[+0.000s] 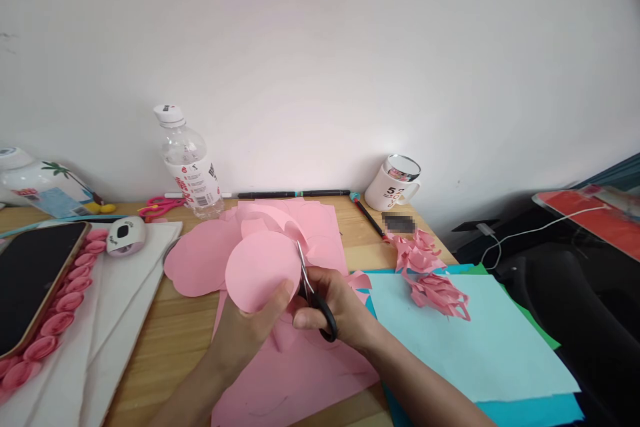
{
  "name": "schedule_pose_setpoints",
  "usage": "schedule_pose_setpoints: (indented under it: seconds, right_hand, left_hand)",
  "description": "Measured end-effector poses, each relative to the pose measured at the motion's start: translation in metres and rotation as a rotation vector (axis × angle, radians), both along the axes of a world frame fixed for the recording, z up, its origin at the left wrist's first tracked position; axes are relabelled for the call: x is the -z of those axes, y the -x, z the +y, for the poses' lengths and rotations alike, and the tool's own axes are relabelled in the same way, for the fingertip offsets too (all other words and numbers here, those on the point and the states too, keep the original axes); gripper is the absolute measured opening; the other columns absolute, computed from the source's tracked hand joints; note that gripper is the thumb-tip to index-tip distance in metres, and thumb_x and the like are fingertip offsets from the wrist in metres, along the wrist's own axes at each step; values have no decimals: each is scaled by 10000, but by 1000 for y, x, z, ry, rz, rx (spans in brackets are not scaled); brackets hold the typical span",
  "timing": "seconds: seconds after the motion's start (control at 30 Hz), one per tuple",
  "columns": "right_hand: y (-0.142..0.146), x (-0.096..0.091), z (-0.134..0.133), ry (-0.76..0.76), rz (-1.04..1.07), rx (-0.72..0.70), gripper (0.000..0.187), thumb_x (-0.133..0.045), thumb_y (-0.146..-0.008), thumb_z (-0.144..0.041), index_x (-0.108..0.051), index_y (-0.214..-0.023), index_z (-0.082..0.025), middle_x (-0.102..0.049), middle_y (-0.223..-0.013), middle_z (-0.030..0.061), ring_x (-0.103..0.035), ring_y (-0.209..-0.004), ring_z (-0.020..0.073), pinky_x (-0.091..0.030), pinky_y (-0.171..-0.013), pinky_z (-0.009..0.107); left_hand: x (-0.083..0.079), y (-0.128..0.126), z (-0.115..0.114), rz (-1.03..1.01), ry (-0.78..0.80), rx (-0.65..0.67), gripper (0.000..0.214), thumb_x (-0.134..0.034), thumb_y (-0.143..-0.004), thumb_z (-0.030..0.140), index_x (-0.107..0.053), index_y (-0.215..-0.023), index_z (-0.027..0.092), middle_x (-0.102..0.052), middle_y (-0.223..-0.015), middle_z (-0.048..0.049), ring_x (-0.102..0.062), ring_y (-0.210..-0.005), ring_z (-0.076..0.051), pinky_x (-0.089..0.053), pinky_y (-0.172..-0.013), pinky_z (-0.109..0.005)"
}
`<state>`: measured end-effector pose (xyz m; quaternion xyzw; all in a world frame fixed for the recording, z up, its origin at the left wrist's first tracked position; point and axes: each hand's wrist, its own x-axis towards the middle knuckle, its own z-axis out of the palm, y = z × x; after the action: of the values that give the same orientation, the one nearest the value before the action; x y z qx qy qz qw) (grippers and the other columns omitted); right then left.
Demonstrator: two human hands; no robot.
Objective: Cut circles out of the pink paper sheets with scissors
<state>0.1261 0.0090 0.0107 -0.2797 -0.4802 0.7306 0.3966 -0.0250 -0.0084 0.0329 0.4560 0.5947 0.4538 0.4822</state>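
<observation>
My left hand (245,337) pinches a round pink paper piece (260,270), thumb on its lower right edge. My right hand (335,310) grips black-handled scissors (311,287), whose blades point up along the paper's right edge. Under both hands lie pink paper sheets (295,380) and several cut pink shapes (200,260) on the wooden desk (165,340).
A clear plastic bottle (187,163), a white mug (393,185) and a black pen (293,194) stand by the wall. Pink scraps (433,280) lie on light blue paper (465,340). At left are a phone (30,280), pink paper rolls (60,310), a white punch (125,235) and pink scissors (163,205).
</observation>
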Motion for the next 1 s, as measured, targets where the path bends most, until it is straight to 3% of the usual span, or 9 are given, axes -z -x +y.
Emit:
schedule_pose_setpoints:
  seconds: [0.63, 1.0]
  right_hand:
    - [0, -1, -2, 66, -60, 45, 418, -893, -489, -331, -564, -657, -135, -405, -492, -88, -258, -464, 42, -198, -439, 209]
    - [0, 0, -2, 46, -88, 48, 403, -870, -544, -350, -541, -652, -143, -446, -474, -73, -312, -444, 50, -228, -430, 199]
  left_hand:
    - [7, 4, 3, -12, -106, 83, 451, -671, -687, 390, -619, -1083, 180, -714, -934, -77, -619, -1046, -282, -557, -776, -318]
    - [11, 2, 5, 4, -120, -13, 486, -654, -688, 437, -615, -1091, 170, -689, -1023, -104, -593, -1076, -299, -518, -853, -355]
